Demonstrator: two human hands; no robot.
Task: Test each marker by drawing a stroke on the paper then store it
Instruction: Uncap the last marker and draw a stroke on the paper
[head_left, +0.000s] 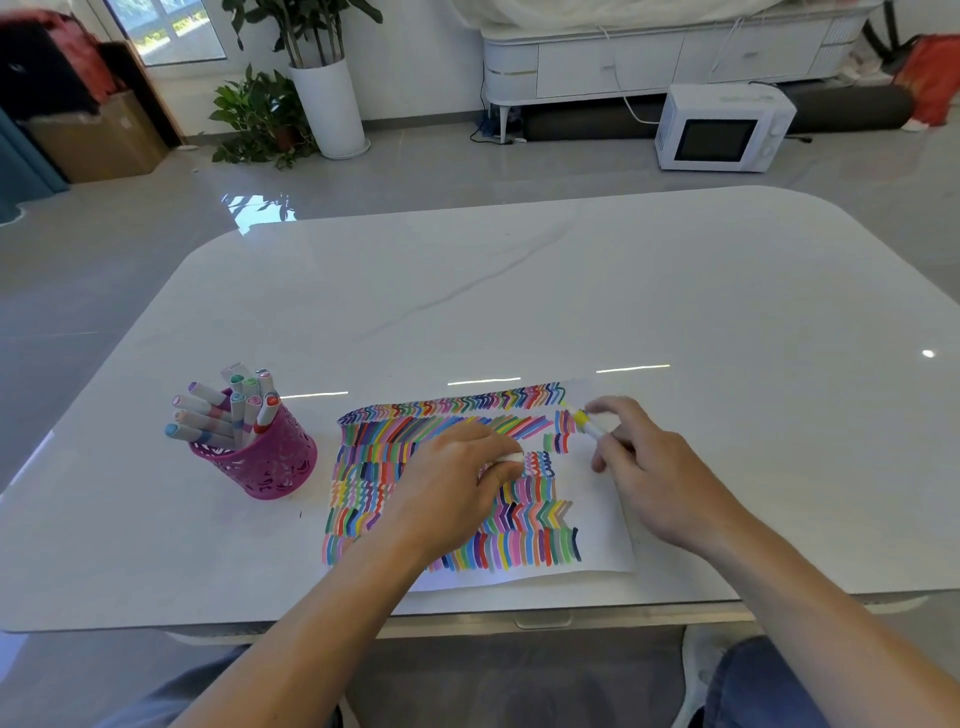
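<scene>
Head view: my right grip pinches the yellow marker, tip at a blank corner of the paper for its stroke; my left grip pinches the white cap, weighting the sheet

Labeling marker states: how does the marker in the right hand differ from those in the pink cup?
The held marker is gripped by the right hand, slanted low, yellow end at the paper; the cup markers stand untouched in the pink cup, leaning left. The held marker looks uncapped, the left hand pinching what looks like a white cap; the cup markers are capped. Both have white barrels.
</scene>
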